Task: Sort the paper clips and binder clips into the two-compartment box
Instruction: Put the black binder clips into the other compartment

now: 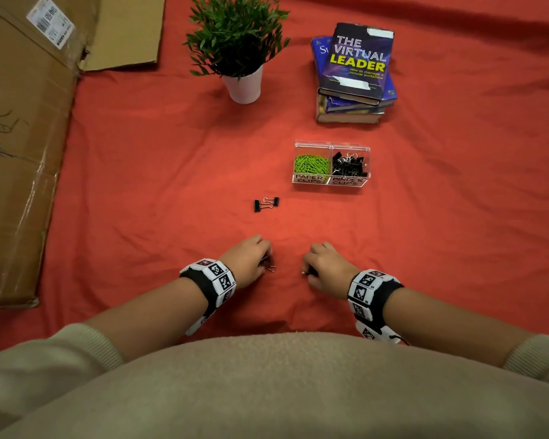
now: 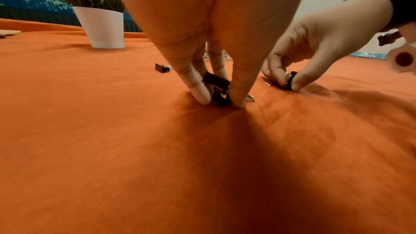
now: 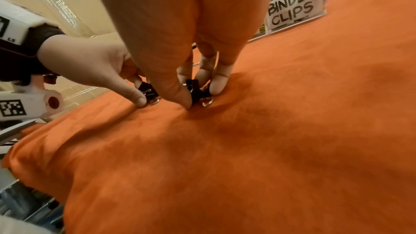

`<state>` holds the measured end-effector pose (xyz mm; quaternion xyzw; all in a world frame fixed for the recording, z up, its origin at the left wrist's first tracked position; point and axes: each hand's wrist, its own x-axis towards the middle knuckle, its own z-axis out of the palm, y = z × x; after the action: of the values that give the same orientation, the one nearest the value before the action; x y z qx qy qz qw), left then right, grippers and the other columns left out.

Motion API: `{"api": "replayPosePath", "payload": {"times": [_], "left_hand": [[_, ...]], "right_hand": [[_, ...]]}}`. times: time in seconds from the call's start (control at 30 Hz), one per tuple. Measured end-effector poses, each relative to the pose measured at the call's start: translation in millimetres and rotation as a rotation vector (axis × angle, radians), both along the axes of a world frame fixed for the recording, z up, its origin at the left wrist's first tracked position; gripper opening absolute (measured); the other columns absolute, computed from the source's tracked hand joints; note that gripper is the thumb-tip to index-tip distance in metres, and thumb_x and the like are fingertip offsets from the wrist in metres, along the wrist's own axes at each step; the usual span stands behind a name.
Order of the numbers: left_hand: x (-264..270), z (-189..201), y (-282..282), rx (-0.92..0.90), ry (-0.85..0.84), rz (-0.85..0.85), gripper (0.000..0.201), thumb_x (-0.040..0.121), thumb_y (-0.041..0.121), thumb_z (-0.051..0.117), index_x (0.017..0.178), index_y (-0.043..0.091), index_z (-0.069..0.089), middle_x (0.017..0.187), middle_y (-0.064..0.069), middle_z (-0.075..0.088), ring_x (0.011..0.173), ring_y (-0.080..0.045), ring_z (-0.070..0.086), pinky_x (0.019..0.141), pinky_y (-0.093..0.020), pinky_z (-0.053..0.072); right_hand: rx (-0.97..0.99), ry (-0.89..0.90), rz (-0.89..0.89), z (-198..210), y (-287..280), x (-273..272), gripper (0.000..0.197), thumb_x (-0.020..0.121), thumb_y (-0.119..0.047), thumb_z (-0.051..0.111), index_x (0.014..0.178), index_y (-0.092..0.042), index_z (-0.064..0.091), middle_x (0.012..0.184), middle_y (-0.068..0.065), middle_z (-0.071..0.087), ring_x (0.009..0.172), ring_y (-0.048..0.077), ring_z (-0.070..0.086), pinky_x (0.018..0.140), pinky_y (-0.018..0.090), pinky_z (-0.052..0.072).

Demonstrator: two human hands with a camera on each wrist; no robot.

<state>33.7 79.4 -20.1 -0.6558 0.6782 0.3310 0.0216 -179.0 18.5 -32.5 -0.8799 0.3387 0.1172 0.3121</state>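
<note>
On the red cloth near me, my left hand (image 1: 251, 258) pinches a black binder clip (image 2: 219, 88) between thumb and fingers, down on the cloth. A hand's width to its right, my right hand (image 1: 322, 264) pinches another black binder clip (image 3: 194, 89) the same way. Two more binder clips (image 1: 266, 203) lie loose farther out. The clear two-compartment box (image 1: 330, 182) stands beyond them to the right, with green paper clips (image 1: 311, 164) in its left half and black binder clips (image 1: 349, 164) in its right half.
A potted plant in a white pot (image 1: 244, 85) stands at the back middle. A stack of books (image 1: 355, 77) is behind the box. Flattened cardboard (image 1: 19, 137) covers the left side.
</note>
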Motion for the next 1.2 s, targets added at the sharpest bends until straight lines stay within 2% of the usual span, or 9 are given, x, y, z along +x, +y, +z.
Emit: {"api": "replayPosePath", "payload": {"times": [0.33,0.43,0.57,0.7,0.8,0.9,1.03,1.1,1.2], "left_hand": [[-1.6,-0.9,-7.0,-0.016,-0.037,0.057,0.020,0.085,0.024,0.060,0.104,0.019,0.058,0.105,-0.005,0.050,0.091,-0.029,0.060,0.078,-0.035,0.048],[-3.0,0.0,-11.1,-0.033,-0.019,0.108,0.018,0.085,0.028,0.061,0.102,0.021,0.060,0.103,-0.003,0.052,0.094,-0.027,0.059,0.080,-0.034,0.048],[-4.1,0.7,-16.2,-0.028,-0.002,0.183,0.017,0.084,0.032,0.062,0.099,0.023,0.063,0.101,-0.002,0.054,0.097,-0.024,0.058,0.085,-0.034,0.048],[-2.1,-1.8,-20.9,-0.014,0.074,0.256,0.015,0.084,0.028,0.066,0.097,0.022,0.068,0.097,-0.002,0.053,0.097,-0.022,0.057,0.088,-0.030,0.045],[1.5,-5.5,-19.1,0.002,0.118,0.312,0.012,0.082,0.029,0.069,0.094,0.024,0.070,0.099,-0.005,0.059,0.097,-0.021,0.057,0.089,-0.030,0.045],[4.3,-6.9,-11.4,-0.011,0.151,0.350,0.008,0.081,0.028,0.071,0.088,0.024,0.070,0.094,-0.004,0.062,0.085,-0.015,0.054,0.081,-0.026,0.044],[8.7,-9.0,0.8,-0.024,0.175,0.351,0.009,0.080,0.027,0.072,0.087,0.022,0.071,0.086,0.003,0.057,0.080,-0.011,0.052,0.072,-0.020,0.034],[11.3,-10.0,4.6,-0.015,0.184,0.340,0.011,0.080,0.027,0.073,0.088,0.020,0.071,0.085,0.004,0.057,0.080,-0.011,0.053,0.073,-0.020,0.036],[14.2,-8.6,5.1,-0.004,0.193,0.316,0.012,0.080,0.027,0.073,0.088,0.018,0.071,0.088,0.002,0.059,0.083,-0.012,0.053,0.076,-0.022,0.039]], "right_hand": [[0.051,-0.076,-0.088,-4.8,-14.0,-6.6,0.010,0.078,-0.012,0.063,0.087,-0.009,0.065,0.096,0.010,0.057,0.098,0.025,0.048,0.088,0.030,0.040],[0.107,-0.102,-0.193,-3.7,-22.0,-8.1,0.008,0.077,-0.013,0.064,0.084,-0.009,0.066,0.095,0.008,0.060,0.089,0.020,0.055,0.084,0.026,0.043],[0.192,-0.154,-0.375,1.7,-33.9,-7.8,0.007,0.074,-0.009,0.068,0.077,-0.014,0.063,0.077,-0.002,0.059,0.069,0.011,0.053,0.069,0.023,0.042],[0.236,-0.230,-0.589,16.0,-65.5,-8.9,0.029,0.075,-0.002,0.068,0.062,-0.024,0.054,0.067,-0.001,0.061,0.061,0.010,0.053,0.062,0.024,0.044],[0.126,-0.341,-0.737,38.8,-114.7,-7.5,0.027,0.078,-0.003,0.067,0.064,-0.024,0.057,0.066,-0.003,0.062,0.062,0.011,0.055,0.064,0.023,0.046],[-0.060,-0.329,-0.830,55.0,-166.0,-5.6,0.005,0.080,-0.013,0.069,0.078,-0.017,0.067,0.072,0.003,0.064,0.068,0.016,0.058,0.065,0.026,0.046],[-0.146,-0.134,-0.721,55.1,-194.5,-3.2,0.018,0.083,-0.020,0.068,0.097,-0.009,0.070,0.096,0.012,0.070,0.083,0.020,0.061,0.073,0.024,0.044],[-0.226,-0.065,-0.598,53.7,-189.8,-0.6,0.024,0.084,-0.020,0.066,0.106,-0.009,0.068,0.109,0.012,0.065,0.101,0.027,0.057,0.085,0.030,0.043],[-0.319,-0.169,-0.416,51.8,-161.7,7.5,0.022,0.081,-0.016,0.063,0.103,-0.011,0.066,0.107,0.011,0.058,0.105,0.031,0.050,0.092,0.036,0.040]]}}
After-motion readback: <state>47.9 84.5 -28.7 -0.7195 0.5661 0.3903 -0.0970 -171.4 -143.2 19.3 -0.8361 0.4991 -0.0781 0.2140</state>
